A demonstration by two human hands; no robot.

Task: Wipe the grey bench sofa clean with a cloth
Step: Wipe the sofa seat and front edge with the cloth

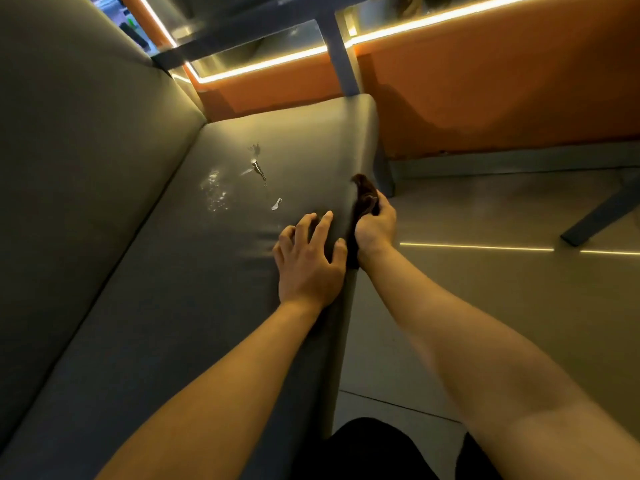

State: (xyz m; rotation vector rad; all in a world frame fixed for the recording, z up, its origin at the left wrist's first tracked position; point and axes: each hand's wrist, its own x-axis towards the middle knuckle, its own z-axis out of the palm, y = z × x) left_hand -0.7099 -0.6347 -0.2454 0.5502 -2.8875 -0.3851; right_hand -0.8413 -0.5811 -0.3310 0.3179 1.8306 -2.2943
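The grey bench sofa (194, 278) runs from the near left to the far middle, its backrest on the left. On the seat lie wet smears and small bits of debris (242, 181). My left hand (308, 258) rests flat on the seat near the front edge, fingers spread. My right hand (375, 226) grips a dark brown cloth (363, 197) against the seat's front edge, just right of the left hand. Part of the cloth is hidden in my fist.
An orange wall panel (485, 91) with lit strips stands behind and to the right. A grey table leg (341, 53) rises past the sofa's far end. Another slanted grey leg (599, 216) stands on the floor at right. My dark-clothed knees (374, 452) are at the bottom.
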